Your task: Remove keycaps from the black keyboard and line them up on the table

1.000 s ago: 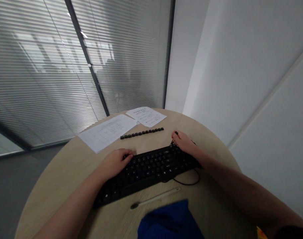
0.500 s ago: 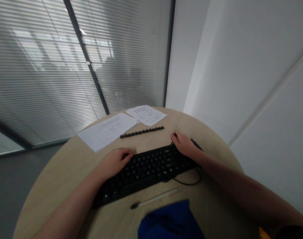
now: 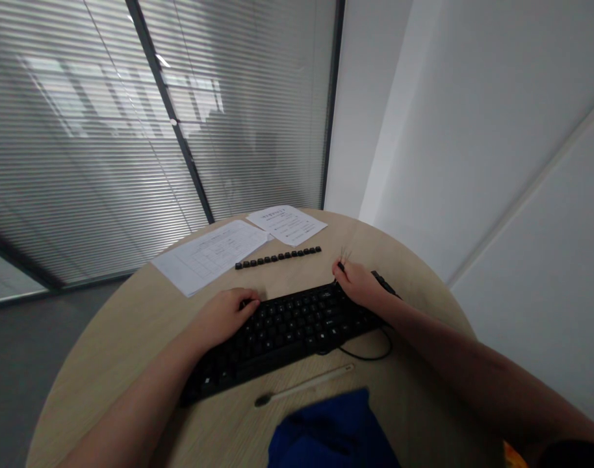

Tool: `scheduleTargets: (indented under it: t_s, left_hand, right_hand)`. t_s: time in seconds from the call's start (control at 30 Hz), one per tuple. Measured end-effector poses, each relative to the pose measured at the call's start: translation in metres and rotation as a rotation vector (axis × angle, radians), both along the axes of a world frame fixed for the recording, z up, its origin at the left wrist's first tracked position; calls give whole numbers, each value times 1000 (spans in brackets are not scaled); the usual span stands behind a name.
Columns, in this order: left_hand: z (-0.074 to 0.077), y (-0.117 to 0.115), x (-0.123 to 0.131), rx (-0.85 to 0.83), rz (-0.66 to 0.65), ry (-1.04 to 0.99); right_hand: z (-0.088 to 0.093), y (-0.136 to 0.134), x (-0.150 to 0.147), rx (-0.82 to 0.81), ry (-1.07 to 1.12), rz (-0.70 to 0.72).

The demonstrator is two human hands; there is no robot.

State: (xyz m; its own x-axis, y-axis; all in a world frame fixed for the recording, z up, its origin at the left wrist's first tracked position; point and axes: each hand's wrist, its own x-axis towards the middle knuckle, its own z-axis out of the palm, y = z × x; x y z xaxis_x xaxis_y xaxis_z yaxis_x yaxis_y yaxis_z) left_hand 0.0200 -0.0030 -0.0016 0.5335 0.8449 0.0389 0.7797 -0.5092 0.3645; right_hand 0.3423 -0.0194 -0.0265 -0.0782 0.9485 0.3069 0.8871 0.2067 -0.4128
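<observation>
A black keyboard (image 3: 277,338) lies at a slant across the table in front of me. My left hand (image 3: 231,315) is closed at its far left edge, thumb on top and fingers over the rim. Over the far right part of the keyboard, my right hand (image 3: 358,281) pinches a wire keycap puller (image 3: 341,266) with a small dark handle; thin wires stick up above the fingers. The puller's lower end is near the keyboard's far edge, and I cannot make out whether it grips a key. Beyond the keyboard, several black keycaps (image 3: 281,257) lie in a row.
Two printed paper sheets (image 3: 214,253) lie at the far side of the round wooden table (image 3: 106,338). Nearer to me are a toothbrush-like brush (image 3: 304,387) and a blue cloth (image 3: 333,432). The keyboard's cable (image 3: 368,357) loops out by its right side.
My right hand and the keycap puller have shifted very slightly to the left. My left hand stays in place on the keyboard, and the row of keycaps looks the same.
</observation>
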Motion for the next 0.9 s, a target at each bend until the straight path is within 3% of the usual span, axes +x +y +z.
scheduleTargets:
  t_s: [0.9]
  left_hand:
    - [1,0,1,-22,-7,-31]
  right_hand:
    - [-4,-6,6,138,193,-40]
